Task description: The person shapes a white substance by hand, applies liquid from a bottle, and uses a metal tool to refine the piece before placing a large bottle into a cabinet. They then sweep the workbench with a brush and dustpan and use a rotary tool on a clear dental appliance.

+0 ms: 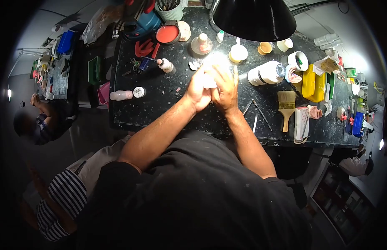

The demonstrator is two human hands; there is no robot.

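Note:
My left hand [197, 92] and my right hand [225, 89] meet under the lamp, fingers bent around a small white piece [209, 81]. Strong glare washes out the fingertips and the piece's upper part, so its kind cannot be made out. Just left of my hands lie small white fragments [194, 66]. Beyond them stands a clear glass bottle [201, 45] with reddish contents. A round cream-coloured jar [238, 53] is behind my right hand. To the right, a large white bottle [266, 73] lies on its side, and thin metal tools [262, 114] rest near my right wrist.
A black lamp shade [255, 18] hangs over the dark, speckled bench [156, 110]. On the right are a wide brush [286, 109] and a yellow bin [313, 83]. A dropper bottle [165, 66] and red wax tin [167, 34] stand left. Other people sit nearby.

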